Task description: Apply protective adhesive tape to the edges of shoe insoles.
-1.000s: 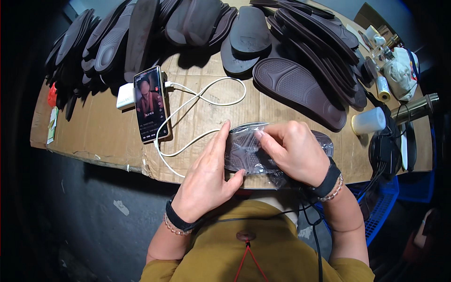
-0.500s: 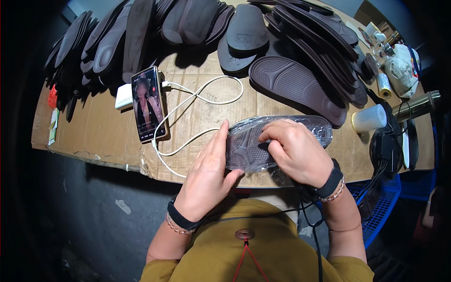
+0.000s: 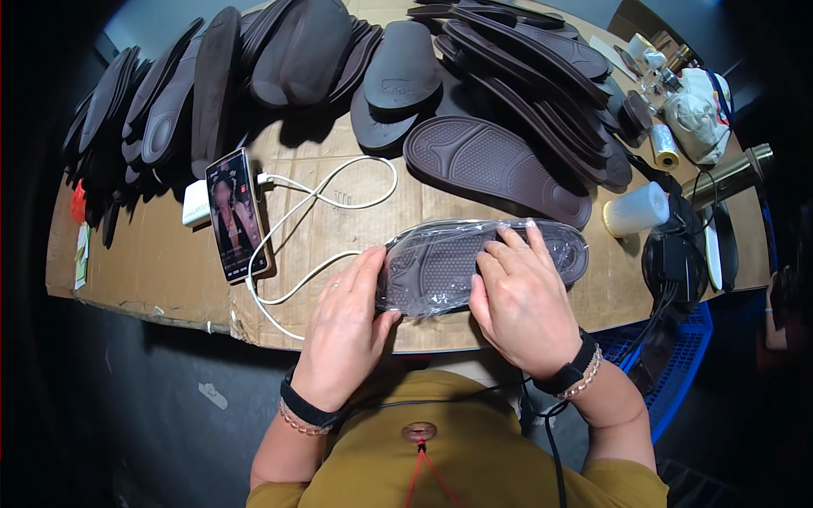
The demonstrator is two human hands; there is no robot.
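On the cardboard-covered table (image 3: 152, 258) | film-wrapped sole (image 3: 440, 264) lies crosswise, long axis left-to-right | left hand (image 3: 345, 326), thumb parted, braces its left end | right hand (image 3: 523, 296), fingers spread, rests nearer mid-sole, gripping nothing

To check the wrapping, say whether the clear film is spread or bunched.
Spread but wrinkled: clear film glints along the sole beneath, either side of the right hand.

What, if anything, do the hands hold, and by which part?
A sole under clear film: left hand holds its left end; right hand rests on top.
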